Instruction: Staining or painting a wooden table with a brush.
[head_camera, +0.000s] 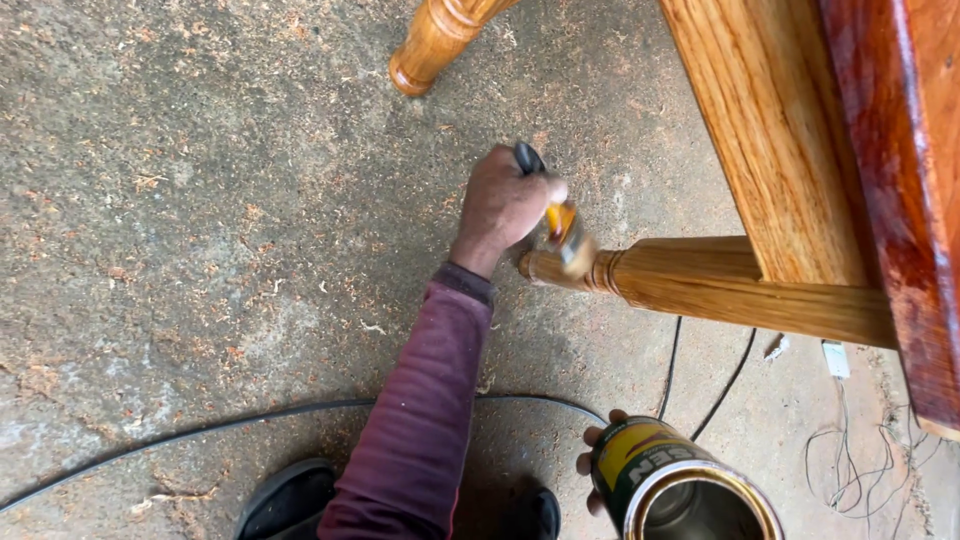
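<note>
My left hand, in a maroon sleeve, grips a paintbrush with a black handle and yellow ferrule. Its bristles press on the turned foot of a light oak table leg that lies horizontally above the floor. My right hand shows only as fingertips wrapped around an open metal tin with a yellow and green label, held low at the bottom right. The tin's inside looks dark.
The leg joins an oak frame with a red-stained board at the right. A second turned leg stands at the top. A black cable and thin wires cross the sawdust-strewn concrete floor. My dark shoes are at the bottom.
</note>
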